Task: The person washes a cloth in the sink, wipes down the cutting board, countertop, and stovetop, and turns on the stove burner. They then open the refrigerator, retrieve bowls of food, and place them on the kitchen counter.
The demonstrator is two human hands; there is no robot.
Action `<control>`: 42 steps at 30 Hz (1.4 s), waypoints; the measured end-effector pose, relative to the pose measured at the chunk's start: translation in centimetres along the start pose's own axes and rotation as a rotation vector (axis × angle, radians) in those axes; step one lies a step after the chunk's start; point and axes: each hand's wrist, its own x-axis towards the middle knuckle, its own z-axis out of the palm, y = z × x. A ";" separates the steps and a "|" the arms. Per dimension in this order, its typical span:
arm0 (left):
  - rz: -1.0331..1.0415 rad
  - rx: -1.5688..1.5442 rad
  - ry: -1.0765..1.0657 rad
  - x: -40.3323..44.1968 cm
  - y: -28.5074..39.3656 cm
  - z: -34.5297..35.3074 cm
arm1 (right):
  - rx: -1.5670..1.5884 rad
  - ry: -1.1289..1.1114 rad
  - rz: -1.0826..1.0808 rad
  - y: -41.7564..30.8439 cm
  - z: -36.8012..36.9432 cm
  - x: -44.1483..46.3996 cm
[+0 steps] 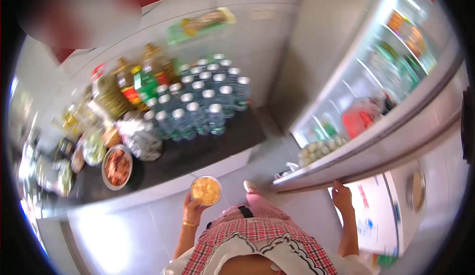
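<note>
My left hand (194, 208) is wrapped around a small bowl (206, 191) of yellow food, possibly beaten or cooked egg, held level in front of my body. To the right, the fingers of my right hand (341, 197) are curled at the edge of a refrigerator door (376, 159). Behind that door's frame is a lit interior with white shelves. On them are a red bag (358, 117), green-wrapped items (396, 69) and, at the bottom, a bag of round pale things (321, 150).
A dark counter (208, 149) on the left carries several water bottles (198, 94), oil bottles (124, 79), a foil-like bag (139, 135) and a bowl of reddish meat (117, 167). A green wall shelf (190, 31) hangs above. Tiled floor (148, 230) lies below; a white panel (371, 218) stands at right.
</note>
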 end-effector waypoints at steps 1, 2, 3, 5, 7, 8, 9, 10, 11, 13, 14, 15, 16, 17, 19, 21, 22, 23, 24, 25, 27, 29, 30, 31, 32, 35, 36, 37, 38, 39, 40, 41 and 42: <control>0.062 -0.026 0.072 0.2 0.0 -0.3 | -0.044 0.033 -0.082 -0.8 0.1 2.4; 0.063 -0.039 0.098 0.2 0.4 0.2 | -0.112 -0.033 -0.038 -2.5 -0.5 4.8; 0.063 -0.053 0.126 0.1 0.8 0.4 | -0.113 -0.036 -0.078 -3.8 -0.8 7.1; 0.133 -0.094 0.220 0.4 0.9 0.6 | -0.196 0.050 -0.233 -3.1 1.2 12.9; 0.197 -0.134 0.303 0.7 1.1 0.9 | -0.295 -0.041 -0.228 -4.4 1.2 18.5; 0.230 -0.151 0.307 0.9 1.1 1.2 | -0.341 0.009 -0.297 -4.6 1.4 21.2; 0.258 -0.166 0.306 0.9 1.1 1.6 | -0.340 -0.004 -0.302 -4.2 1.9 24.4; 0.289 -0.177 0.366 0.7 1.1 2.2 | -0.396 -0.039 -0.252 -4.7 1.9 27.1; 0.321 -0.202 0.418 0.5 1.0 2.5 | -0.448 0.005 -0.277 -3.8 2.5 30.1; 0.424 -0.239 0.490 0.4 0.1 2.8 | -0.502 0.066 -0.281 -4.4 2.6 34.8; 0.452 -0.278 0.530 0.2 -0.2 2.9 | -0.506 0.075 -0.258 -5.5 1.7 36.2; 0.474 -0.294 0.562 -0.1 -0.6 2.9 | -0.497 0.201 -0.350 -3.3 3.0 39.7; 0.508 -0.321 0.600 -0.4 -1.0 2.7 | -0.482 0.324 -0.436 0.3 4.6 43.9; 0.540 -0.348 0.636 -0.9 -1.2 2.5 | -0.486 0.297 -0.394 1.2 4.4 46.6; 0.564 -0.367 0.688 -2.0 -1.1 2.3 | -0.506 0.258 -0.313 2.0 4.0 50.3; 0.596 -0.405 0.789 -2.7 -1.1 1.6 | -0.538 0.242 -0.325 2.5 4.0 52.1; 0.620 -0.424 0.831 -3.1 -1.0 1.2 | -0.558 0.215 -0.368 2.5 4.5 52.5; 0.625 -0.435 0.844 -3.3 -0.8 0.5 | -0.586 0.174 -0.429 2.9 5.7 52.6; 0.663 -0.459 0.868 -3.7 -0.7 -0.2 | -0.597 0.104 -0.533 3.3 7.3 52.4; 0.699 -0.482 0.892 -4.0 -0.5 -1.1 | -0.598 0.005 -0.708 4.0 9.8 52.1; 0.723 -0.511 0.915 -4.6 -0.3 -3.2 | -0.531 -0.141 -1.402 8.4 18.7 53.1; 0.716 -0.510 0.939 -5.6 0.8 -5.2 | -0.532 -0.600 -1.246 -4.3 21.2 42.7; 0.724 -0.521 0.944 -6.2 1.6 -6.3 | -0.474 -0.721 -1.229 -10.4 22.0 37.4; 0.695 -0.522 0.935 -6.9 2.3 -7.5 | -0.445 -0.804 -1.247 -17.0 21.8 31.8; 0.689 -0.501 0.932 -7.8 3.1 -8.9 | -0.079 -1.027 -0.843 -23.6 20.5 25.8; 0.657 -0.468 0.888 -10.0 5.7 -12.9 | 0.023 -0.996 -0.909 -31.0 26.7 18.9; 0.647 -0.455 0.899 -11.0 6.6 -14.2 | 0.096 -0.993 -0.826 -34.9 26.9 15.5; 0.646 -0.437 0.914 -12.1 7.6 -15.6 | 0.110 -0.991 -0.825 -38.2 27.1 13.3; 0.656 -0.443 0.913 -12.9 8.2 -17.1 | 0.129 -1.024 -0.820 -41.3 27.2 11.2; 0.662 -0.433 0.913 -13.6 9.2 -18.5 | 0.146 -1.057 -0.816 -44.3 27.2 9.4; 0.656 -0.426 0.916 -14.3 10.1 -19.6 | 0.153 -1.059 -0.818 -47.1 27.1 7.7; 0.652 -0.423 0.913 -14.7 10.7 -21.0 | 0.199 -1.100 -0.841 -49.7 27.3 6.4; 0.652 -0.419 0.908 -15.1 11.6 -21.9 | 0.242 -1.149 -0.855 -52.0 27.3 5.1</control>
